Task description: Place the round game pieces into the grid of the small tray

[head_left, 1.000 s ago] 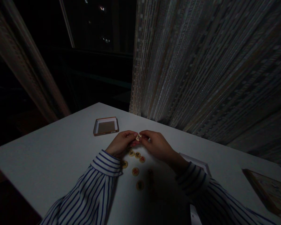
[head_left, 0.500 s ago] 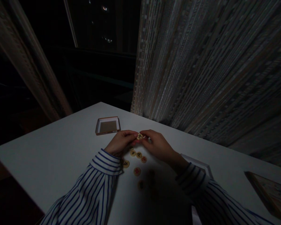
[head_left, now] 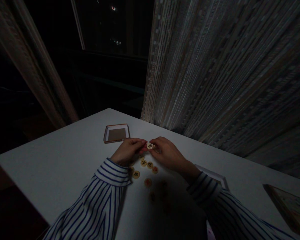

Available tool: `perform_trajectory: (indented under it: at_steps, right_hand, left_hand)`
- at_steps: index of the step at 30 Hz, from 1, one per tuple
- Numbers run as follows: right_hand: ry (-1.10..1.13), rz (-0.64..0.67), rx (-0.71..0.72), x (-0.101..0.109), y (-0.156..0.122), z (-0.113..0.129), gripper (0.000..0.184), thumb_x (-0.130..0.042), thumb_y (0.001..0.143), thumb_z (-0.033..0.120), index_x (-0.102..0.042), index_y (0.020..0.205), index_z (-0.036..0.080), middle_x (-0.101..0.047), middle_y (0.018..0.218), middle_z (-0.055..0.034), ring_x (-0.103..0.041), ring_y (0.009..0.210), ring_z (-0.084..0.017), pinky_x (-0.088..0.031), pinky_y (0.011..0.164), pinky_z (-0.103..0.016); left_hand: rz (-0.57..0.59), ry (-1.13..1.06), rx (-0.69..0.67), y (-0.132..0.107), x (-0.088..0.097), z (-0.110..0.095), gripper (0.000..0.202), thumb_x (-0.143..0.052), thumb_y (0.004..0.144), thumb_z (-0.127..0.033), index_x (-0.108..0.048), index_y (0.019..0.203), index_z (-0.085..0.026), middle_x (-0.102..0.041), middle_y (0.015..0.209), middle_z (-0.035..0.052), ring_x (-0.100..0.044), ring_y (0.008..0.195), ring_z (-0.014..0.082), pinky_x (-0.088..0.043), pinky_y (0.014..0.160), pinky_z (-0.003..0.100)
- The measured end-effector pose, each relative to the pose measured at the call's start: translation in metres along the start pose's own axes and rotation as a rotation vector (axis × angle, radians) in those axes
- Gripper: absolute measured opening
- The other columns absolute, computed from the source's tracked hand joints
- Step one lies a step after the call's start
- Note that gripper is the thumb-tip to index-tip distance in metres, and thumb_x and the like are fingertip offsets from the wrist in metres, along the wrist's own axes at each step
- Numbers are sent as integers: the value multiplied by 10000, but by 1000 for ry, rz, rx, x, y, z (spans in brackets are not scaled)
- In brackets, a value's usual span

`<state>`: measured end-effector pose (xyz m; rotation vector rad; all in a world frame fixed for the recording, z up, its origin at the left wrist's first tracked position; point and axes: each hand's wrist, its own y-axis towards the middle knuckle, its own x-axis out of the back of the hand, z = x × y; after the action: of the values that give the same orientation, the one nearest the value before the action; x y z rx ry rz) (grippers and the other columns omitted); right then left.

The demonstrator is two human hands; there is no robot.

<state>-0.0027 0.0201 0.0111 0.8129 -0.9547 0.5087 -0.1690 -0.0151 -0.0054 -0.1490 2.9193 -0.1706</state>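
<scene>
R hand (head_left: pixel 168 155) pinches a round pc w/ dark char (head_left: pixel 150 146) btwn thumb & fingers, held up over the surface (head_left: pixel 72 160). L hand (head_left: pixel 125 151) – fingertips bunched at the pc's L edge; can't tell if it grips too. Other round pcs (head_left: pixel 143 163), dark or red chars, lie loose nearer the body, some lost in shadow – shallow open tray (head_left: pixel 117 134) just beyond L hand.
</scene>
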Motion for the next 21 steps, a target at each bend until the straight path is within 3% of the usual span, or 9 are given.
perform_trajectory:
  at_steps: [5,12,16,21]
  right_hand:
    - [-50,34,-43,0,1,-3,278,-532,791,199,-602,1050,126,-636,970,-89,-556,905,-181,-402,842,-306]
    - [-137,188,-96,-5,4,-7,300,-493,811,254,-601,1069,145,-639,1017,-93,-569,918,-191,-386,814,-293]
    - [-222,321,-114,-11,8,-8,305,-477,821,320,-616,1043,165,-615,1048,-102,-540,982,-220,-355,837,-324]
    - [-248,360,-115,-19,11,-11,310,-458,835,355,-628,1027,181,-588,1063,-108,-513,1013,-238,-347,820,-350]
  left_hand:
    - [-173,-16,-54,1,12,-3,149,-647,696,-265,-665,755,-130,-674,747,35,-566,584,80,-417,557,203]
    - [-411,217,-247,7,23,-2,269,-597,691,-363,-664,810,-131,-675,824,49,-577,648,121,-411,562,227]
    - [-450,330,-299,13,27,3,240,-568,683,-331,-662,772,-128,-676,767,43,-599,704,158,-448,666,273]
    - [-454,390,-328,18,29,8,176,-557,672,-273,-658,735,-143,-673,723,33,-617,741,175,-457,744,300]
